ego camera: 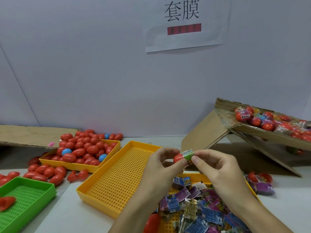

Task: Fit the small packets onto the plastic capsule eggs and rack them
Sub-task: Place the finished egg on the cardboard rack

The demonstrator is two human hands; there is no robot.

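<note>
My left hand [161,163] pinches a red capsule egg [178,158] above the middle of the table. My right hand [215,167] pinches a small green packet [188,156] that sits around the egg's right end. A yellow tray [208,178] below my hands holds a heap of loose packets [202,214] in purple, blue and gold. Another yellow tray [80,165] at the left is heaped with bare red eggs [84,148] and a few blue ones. Between them lies an empty yellow perforated tray [117,174].
A green perforated tray [27,199] at the bottom left holds one red egg. Loose red eggs [45,172] lie on the table around it. A tilted cardboard box [269,130] at the right holds eggs with packets fitted. Flat cardboard [30,135] lies at the far left. A paper sign hangs on the wall.
</note>
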